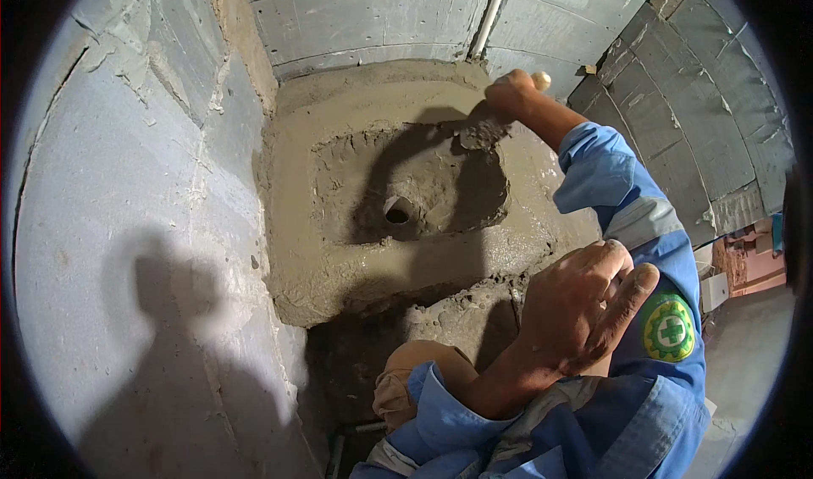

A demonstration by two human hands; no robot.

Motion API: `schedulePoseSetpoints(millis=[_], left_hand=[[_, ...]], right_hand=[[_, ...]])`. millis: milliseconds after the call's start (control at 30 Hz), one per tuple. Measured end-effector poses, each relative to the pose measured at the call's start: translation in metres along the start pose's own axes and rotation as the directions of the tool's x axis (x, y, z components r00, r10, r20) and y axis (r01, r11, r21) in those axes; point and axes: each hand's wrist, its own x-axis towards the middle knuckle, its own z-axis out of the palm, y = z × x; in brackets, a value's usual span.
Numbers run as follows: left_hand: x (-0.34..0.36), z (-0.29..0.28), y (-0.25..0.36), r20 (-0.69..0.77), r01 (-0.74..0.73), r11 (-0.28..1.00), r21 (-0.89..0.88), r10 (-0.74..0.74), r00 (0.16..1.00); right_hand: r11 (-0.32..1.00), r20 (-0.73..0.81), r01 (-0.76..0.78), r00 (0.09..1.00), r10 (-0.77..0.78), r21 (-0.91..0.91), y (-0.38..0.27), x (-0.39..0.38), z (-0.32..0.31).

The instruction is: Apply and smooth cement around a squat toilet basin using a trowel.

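My right hand [508,94] grips the pale-ended handle of a trowel [479,133], whose mortar-caked blade is at the upper right edge of a rectangular recess in wet grey mortar [296,271]. A round pipe opening [395,214] sits in the recess floor, partly in shadow. My left hand [584,305] hangs in the lower right, in front of my right sleeve, its fingers curled and thumb raised; whatever may be inside the curl is hidden.
Grey panel walls [110,157] with mortar smears enclose the work on left, back and right. A white vertical pipe [491,9] runs down the back wall. Rough, darker ground [356,369] lies below the mortar ledge near my knee. At the right is a pinkish opening [749,267].
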Motion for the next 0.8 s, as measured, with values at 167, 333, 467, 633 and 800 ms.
schedulePoseSetpoints(millis=[167,333,467,633,800], left_hand=[[-0.001,-0.008,0.005,-0.052,-0.029,0.999,0.022,0.031,0.998],[-0.004,-0.016,0.011,-0.071,-0.025,0.999,-0.037,0.023,0.997],[-0.004,-0.015,0.013,-0.036,-0.024,1.000,-0.019,0.024,0.999],[-0.008,-0.013,0.016,-0.063,-0.036,0.999,-0.018,0.034,0.997],[-0.007,-0.014,0.016,-0.063,-0.027,1.000,0.007,0.028,0.998]], right_hand=[[0.994,0.344,-0.103,0.935,0.088,0.027,0.014,-0.020,-0.016],[0.985,0.163,-0.141,0.979,0.123,0.100,0.017,-0.046,-0.033],[0.990,0.093,-0.097,0.992,0.088,0.100,0.009,-0.034,-0.017],[0.978,0.125,-0.119,0.987,0.098,0.173,0.010,-0.024,0.006],[0.973,0.337,-0.187,0.932,0.131,0.137,0.022,-0.046,-0.005]])
